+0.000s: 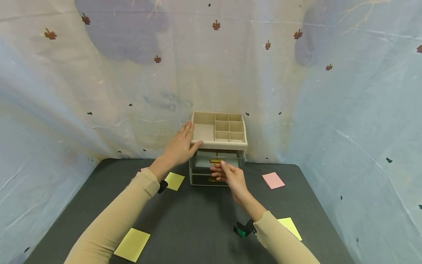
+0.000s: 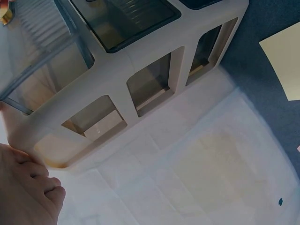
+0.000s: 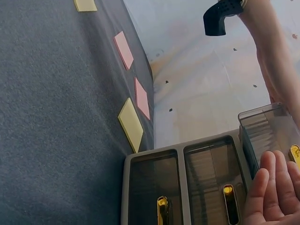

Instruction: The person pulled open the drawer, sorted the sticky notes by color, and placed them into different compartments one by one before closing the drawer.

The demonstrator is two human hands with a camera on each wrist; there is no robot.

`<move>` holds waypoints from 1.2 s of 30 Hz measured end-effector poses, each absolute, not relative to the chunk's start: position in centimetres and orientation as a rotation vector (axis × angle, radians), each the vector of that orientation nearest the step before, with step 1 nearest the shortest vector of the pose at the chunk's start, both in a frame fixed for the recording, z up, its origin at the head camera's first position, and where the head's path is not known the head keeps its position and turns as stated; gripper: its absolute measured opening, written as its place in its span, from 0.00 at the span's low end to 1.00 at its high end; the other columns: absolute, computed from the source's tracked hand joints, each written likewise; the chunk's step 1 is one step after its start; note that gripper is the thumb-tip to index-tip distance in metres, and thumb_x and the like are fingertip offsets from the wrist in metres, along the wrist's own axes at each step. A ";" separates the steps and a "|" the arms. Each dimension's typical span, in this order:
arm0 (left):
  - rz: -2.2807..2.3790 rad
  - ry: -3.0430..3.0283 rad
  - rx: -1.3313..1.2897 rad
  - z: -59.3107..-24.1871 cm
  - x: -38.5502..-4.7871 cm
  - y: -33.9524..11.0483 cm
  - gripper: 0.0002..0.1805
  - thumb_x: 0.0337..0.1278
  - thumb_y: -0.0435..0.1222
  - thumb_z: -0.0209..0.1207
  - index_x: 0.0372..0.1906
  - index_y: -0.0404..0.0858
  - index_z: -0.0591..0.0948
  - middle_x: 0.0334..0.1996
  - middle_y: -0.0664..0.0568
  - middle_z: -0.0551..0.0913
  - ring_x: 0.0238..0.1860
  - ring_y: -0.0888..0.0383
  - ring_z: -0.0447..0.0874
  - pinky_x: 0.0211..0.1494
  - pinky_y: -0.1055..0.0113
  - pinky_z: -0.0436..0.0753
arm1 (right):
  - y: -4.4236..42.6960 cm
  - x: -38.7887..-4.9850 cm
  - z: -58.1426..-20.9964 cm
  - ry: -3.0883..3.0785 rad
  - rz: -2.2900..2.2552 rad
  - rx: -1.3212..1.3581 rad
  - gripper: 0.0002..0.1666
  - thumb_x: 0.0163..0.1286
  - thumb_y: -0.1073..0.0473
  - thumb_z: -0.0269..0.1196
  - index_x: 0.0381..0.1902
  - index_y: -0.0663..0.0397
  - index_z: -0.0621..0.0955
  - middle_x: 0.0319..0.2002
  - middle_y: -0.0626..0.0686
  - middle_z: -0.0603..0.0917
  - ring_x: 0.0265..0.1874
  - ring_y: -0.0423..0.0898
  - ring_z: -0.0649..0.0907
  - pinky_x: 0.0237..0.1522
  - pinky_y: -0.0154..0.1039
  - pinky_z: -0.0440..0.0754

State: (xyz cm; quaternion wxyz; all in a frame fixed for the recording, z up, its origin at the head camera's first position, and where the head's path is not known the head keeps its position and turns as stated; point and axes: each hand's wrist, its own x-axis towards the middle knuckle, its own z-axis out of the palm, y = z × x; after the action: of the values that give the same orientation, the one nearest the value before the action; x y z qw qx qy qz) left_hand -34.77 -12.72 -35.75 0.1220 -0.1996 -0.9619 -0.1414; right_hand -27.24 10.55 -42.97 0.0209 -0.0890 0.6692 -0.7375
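Note:
A beige desktop organizer [image 1: 204,143] with a compartmented top stands at the table's back. The left hand [image 1: 179,147] rests on its left side, fingers extended along the edge and thumb on the front rim; in the left wrist view the hand [image 2: 28,190] touches a corner of the body [image 2: 154,61]. The upper clear drawer [image 1: 201,161] is partly out, with pale contents inside. At its gold handle [image 1: 215,161], the right hand [image 1: 233,180] pinches with thumb and forefinger. The right wrist view has the fingers [image 3: 280,187] beside that handle [image 3: 295,153], thumb hidden.
Yellow sticky pads lie at left front [image 1: 132,245], left of the organizer [image 1: 174,181] and near the right sleeve [image 1: 291,228]. A pink pad [image 1: 273,180] sits to the right on the dark table [image 1: 197,227]. Patterned fabric [image 1: 211,73] hangs behind.

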 end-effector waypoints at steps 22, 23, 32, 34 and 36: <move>-0.412 -2.803 -0.584 -35.6 -34.5 -12.7 0.47 0.81 0.61 0.41 0.84 0.32 0.43 0.84 0.40 0.39 0.84 0.41 0.41 0.83 0.46 0.51 | 10.6 -29.7 -43.0 2.174 -2.251 -0.250 0.27 0.83 0.43 0.55 0.53 0.61 0.87 0.48 0.58 0.91 0.42 0.50 0.91 0.43 0.40 0.89; -0.410 -2.803 -0.582 -35.6 -34.5 -12.7 0.48 0.81 0.61 0.41 0.84 0.32 0.43 0.84 0.41 0.39 0.84 0.41 0.41 0.83 0.46 0.51 | 10.5 -29.7 -43.0 2.178 -2.250 -0.257 0.27 0.83 0.43 0.55 0.53 0.61 0.87 0.48 0.58 0.91 0.42 0.50 0.91 0.43 0.40 0.89; -0.405 -2.801 -0.589 -35.6 -34.5 -12.7 0.48 0.81 0.61 0.41 0.84 0.32 0.43 0.84 0.40 0.39 0.84 0.40 0.41 0.83 0.45 0.53 | 10.4 -30.5 -43.2 2.168 -2.262 -0.251 0.26 0.83 0.43 0.56 0.55 0.59 0.87 0.48 0.56 0.91 0.44 0.50 0.90 0.49 0.49 0.88; -0.408 -2.804 -0.591 -35.6 -34.5 -12.7 0.48 0.81 0.61 0.41 0.84 0.32 0.43 0.84 0.40 0.39 0.84 0.40 0.40 0.83 0.45 0.52 | 10.3 -30.6 -43.1 2.171 -2.265 -0.242 0.26 0.83 0.43 0.55 0.55 0.59 0.87 0.48 0.55 0.91 0.43 0.49 0.90 0.49 0.48 0.88; -0.414 -2.805 -0.590 -35.6 -34.4 -12.7 0.48 0.81 0.61 0.41 0.84 0.32 0.42 0.84 0.40 0.38 0.84 0.41 0.40 0.83 0.45 0.51 | 10.3 -30.6 -43.0 2.174 -2.262 -0.233 0.26 0.83 0.44 0.55 0.55 0.59 0.87 0.48 0.55 0.91 0.42 0.48 0.91 0.48 0.47 0.88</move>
State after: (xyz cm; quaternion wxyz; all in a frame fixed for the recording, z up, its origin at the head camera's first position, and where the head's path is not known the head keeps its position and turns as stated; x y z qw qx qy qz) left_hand -34.43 -12.65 -35.56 0.1227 -0.2021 -0.9612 -0.1419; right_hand -30.63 10.27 -43.01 -0.0025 -0.0740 0.6910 -0.7190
